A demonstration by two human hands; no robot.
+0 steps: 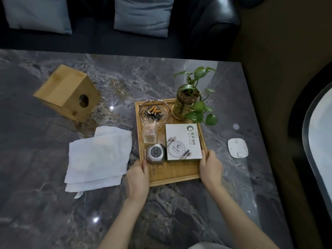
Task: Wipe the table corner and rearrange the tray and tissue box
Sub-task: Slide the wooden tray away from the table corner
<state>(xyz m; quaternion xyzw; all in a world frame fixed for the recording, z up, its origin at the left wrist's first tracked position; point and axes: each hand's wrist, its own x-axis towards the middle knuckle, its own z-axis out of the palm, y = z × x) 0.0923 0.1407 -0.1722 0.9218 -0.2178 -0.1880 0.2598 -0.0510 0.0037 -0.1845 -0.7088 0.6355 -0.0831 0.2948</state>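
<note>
Both hands (138, 177) on tray (172, 178) — logo'd box (182, 141)

A glass ashtray (154, 113) holding cigarette butts and ash stands beside a potted green plant (193, 97) in a clear glass jar. Nearer, a small clear plastic container (150, 133) stands just behind a silver round device (155, 153), with a white printed box (182, 141) to their right. A flat white rounded gadget (237, 147) lies apart at the right. Behind, two grey-blue cushions (143, 14) rest on a dark sofa (213, 24).
</note>
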